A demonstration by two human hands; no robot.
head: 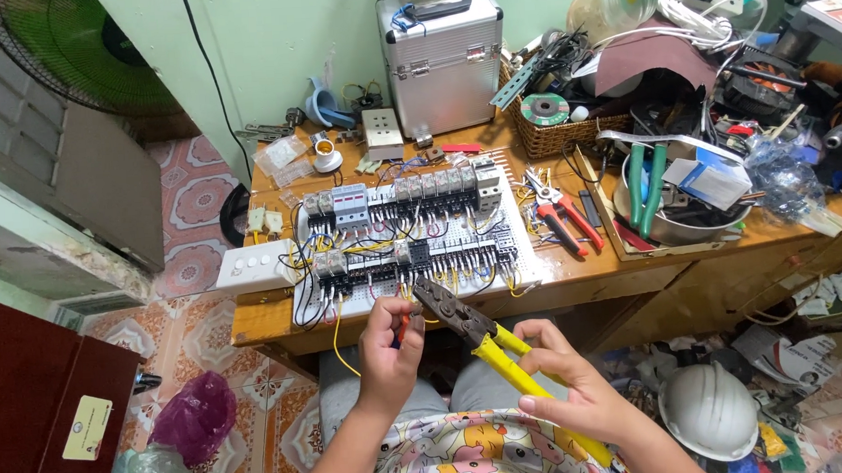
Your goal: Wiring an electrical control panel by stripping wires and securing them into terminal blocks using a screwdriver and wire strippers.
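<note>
The right hand (572, 377) grips a yellow-handled crimping tool (489, 338), its fingers closed around the handles. The tool's long axis runs on a diagonal — dark metal head up and to the left, yellow handles down and to the right toward the person's lap. The head points at the front edge of the wooden tabletop (634, 268) and hangs just off that edge, below the perforated wiring board (513, 260).

The left hand (388, 349) is curled shut just left of the tool's head, thumb and fingers pinching a small red-tipped piece at the end of a yellow wire (338, 342); the wire drops from the board over the front edge and loops down beside the wrist. The pinched piece sits right beside the tool's nose; whether they touch cannot be told.

The board lies flat near the front edge, carrying two rows of grey breakers and relays (409, 194) laced with black, red and yellow wires. A white switch box (255, 266) sits at the front left corner. Red-handled pliers (564, 217) lie just right of the board, and a metal bowl with green-handled pliers (651, 181) stands further right. An aluminium case (442, 58) stands at the back edge, a wicker basket (555, 133) beside it. A white hard hat (709, 409) rests on the floor, lower right.
</note>
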